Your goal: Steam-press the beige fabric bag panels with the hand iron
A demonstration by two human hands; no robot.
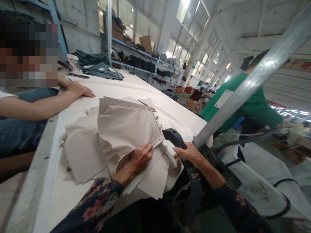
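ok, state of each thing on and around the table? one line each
Left grip: closed on the beige fabric's edge
Right grip: wrapped around the black tool
Beige fabric pieces: stacked unevenly, top ones rumpled
Black tool: held, tip by the stack's edge; on or off, can't tell
Dark cloth: piled at the far end
Co-worker's hand: resting on the table
Metal pole: slanted in view

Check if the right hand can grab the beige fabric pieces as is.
Probably not without letting go: the right hand grips the black nozzle. Reach itself looks fine, as the beige fabric pieces lie right beside it.
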